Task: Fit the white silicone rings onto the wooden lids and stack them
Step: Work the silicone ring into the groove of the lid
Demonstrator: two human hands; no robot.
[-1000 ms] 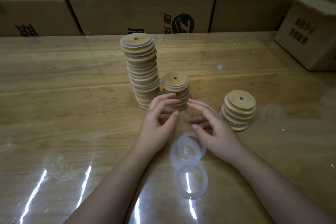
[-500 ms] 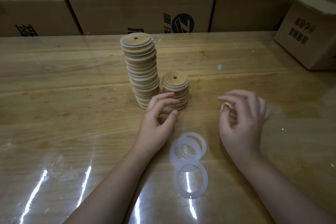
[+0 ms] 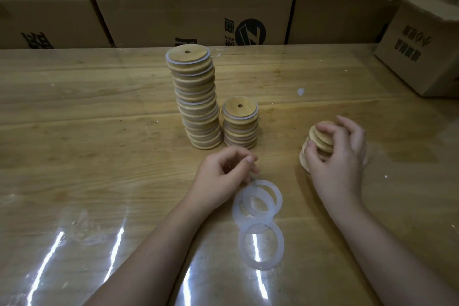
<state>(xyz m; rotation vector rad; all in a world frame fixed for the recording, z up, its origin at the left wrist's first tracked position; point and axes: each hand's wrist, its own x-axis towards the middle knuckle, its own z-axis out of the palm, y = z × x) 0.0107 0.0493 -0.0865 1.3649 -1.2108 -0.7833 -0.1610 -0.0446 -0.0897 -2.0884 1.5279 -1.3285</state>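
On the carton (image 3: 193, 17) behind, a round logo (image 3: 250, 32) shows; right hand (image 3: 340, 156) grips lids (image 3: 323, 140).

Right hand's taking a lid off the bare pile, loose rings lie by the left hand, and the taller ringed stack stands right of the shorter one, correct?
No. The head view shows the taller ringed stack left of the shorter stack. The right hand grips the bare pile's top lid, with loose rings by the left hand.
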